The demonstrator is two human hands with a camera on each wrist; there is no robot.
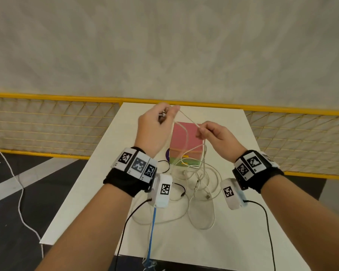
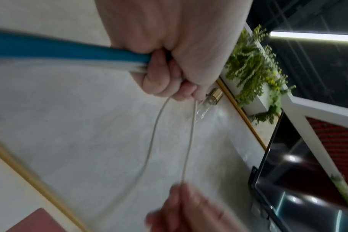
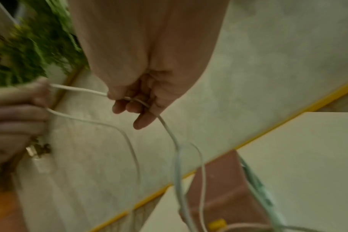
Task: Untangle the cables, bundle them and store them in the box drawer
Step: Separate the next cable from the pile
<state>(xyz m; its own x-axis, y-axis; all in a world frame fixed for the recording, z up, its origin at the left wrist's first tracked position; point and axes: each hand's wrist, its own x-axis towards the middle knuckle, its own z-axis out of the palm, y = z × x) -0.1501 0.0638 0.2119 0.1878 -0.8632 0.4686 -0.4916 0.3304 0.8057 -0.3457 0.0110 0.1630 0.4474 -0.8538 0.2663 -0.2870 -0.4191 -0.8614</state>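
"What did you have nearest you at that moment?"

"The tangle (image 1: 196,180). Thin white cables, smooth and round, lay in slack overlapping loops on the matte white table (image 1: 98,202), with a thin black lead (image 1: 179,187) among them. Nothing was bundled yet; I judged I was in the untangling step."

"And your hands?"

"Both were raised above the heap. My right hand (image 1: 216,140) pinched one white cable (image 1: 186,116) between thumb and fingertips, the other fingers loosely curled; from there the cable dropped down into the pile. My left hand (image 1: 156,127), higher and farther out, was closed around the same cable's end. In the left wrist view a small metal plug (image 2: 213,96) with a clear sleeve stuck out past its fingers, and the cable ran in a loop between the two hands."

"The drawer box?"

"Beyond the pile, on the table: a small block with a pink top (image 1: 184,135) and a green band lower down. I couldn't tell whether its drawer was open. Behind it, a yellow mesh fence (image 1: 47,122)."

"What did the next move call for?"

"In my judgement, feeding the plug end clear of the crossing strands while the right hand kept slack, without yanking the knot tighter."
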